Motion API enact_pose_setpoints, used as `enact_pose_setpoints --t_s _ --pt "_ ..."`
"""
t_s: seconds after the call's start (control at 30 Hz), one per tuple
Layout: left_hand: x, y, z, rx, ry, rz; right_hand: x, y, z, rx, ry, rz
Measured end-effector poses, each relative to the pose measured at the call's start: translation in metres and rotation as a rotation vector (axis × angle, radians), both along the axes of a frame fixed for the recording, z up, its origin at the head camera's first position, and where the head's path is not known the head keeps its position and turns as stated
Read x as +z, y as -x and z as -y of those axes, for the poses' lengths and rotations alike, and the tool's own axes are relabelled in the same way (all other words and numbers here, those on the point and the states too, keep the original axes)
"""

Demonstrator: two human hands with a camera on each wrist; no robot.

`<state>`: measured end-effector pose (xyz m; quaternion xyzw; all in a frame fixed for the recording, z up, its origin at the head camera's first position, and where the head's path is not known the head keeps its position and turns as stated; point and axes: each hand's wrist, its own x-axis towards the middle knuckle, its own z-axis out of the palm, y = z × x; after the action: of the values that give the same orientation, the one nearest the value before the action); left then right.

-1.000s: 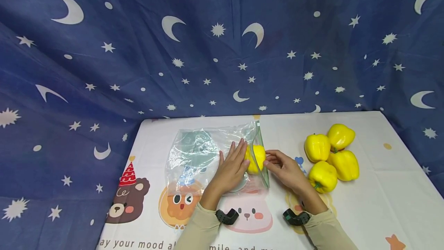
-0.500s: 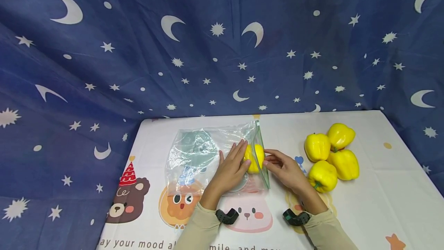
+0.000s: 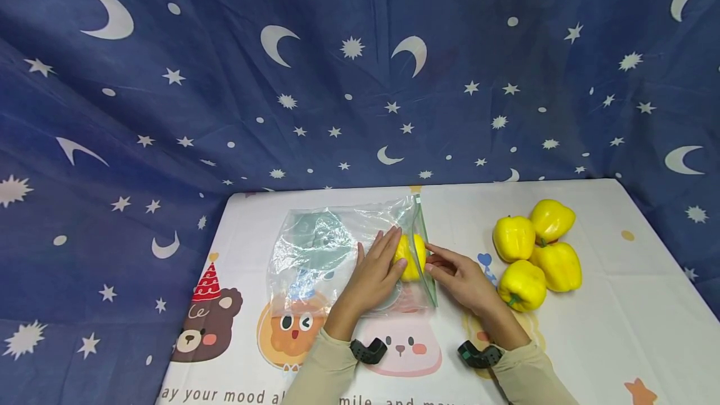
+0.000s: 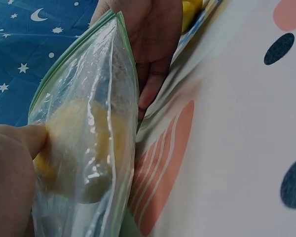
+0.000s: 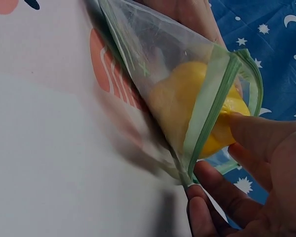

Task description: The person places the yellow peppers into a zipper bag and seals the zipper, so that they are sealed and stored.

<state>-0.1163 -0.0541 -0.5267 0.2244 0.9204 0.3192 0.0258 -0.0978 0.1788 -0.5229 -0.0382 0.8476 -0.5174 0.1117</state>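
Note:
A yellow bell pepper (image 3: 411, 259) lies just inside the mouth of a clear zip bag (image 3: 315, 249) with a green-edged opening. My left hand (image 3: 374, 270) rests on top of the bag beside the pepper, fingers stretched out; its thumb touches the plastic over the pepper in the left wrist view. From the opening side, my right hand (image 3: 464, 280) has its thumb and fingertips against the near end of the pepper (image 5: 187, 98). In the right wrist view, its lower fingers lie by the green zip edge (image 5: 214, 106) of the bag, under the pepper.
Several yellow bell peppers (image 3: 554, 266) are grouped on the right side of the table. The white tablecloth (image 3: 635, 311) carries printed cartoon animals. A dark blue curtain (image 3: 349, 130) with moons and stars hangs behind the table.
My right hand has shifted slightly left, nudging the pepper a little further into the bag. The left hand stays nearly in place.

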Motion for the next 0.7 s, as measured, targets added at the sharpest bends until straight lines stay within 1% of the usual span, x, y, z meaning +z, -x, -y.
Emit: enact_pose_setpoints --t_s 0.3,0.43,0.6,0.7 --pt "-0.0012 0.0003 0.0004 0.0 -0.013 -0.027 0.0011 -0.001 0.0028 0.017 -0.049 -0.055" --pt "0.0016 -0.0004 0.0005 0.001 -0.014 -0.022 0.0014 -0.0001 0.0035 0.055 -0.074 -0.073" --pt "0.0049 -0.0008 0.0011 0.001 -0.025 -0.025 0.0021 0.0002 0.0039 0.115 -0.076 -0.073" --pt "0.0064 -0.0007 0.0013 0.006 -0.027 -0.031 0.0027 0.0002 0.0042 0.136 -0.068 -0.077"
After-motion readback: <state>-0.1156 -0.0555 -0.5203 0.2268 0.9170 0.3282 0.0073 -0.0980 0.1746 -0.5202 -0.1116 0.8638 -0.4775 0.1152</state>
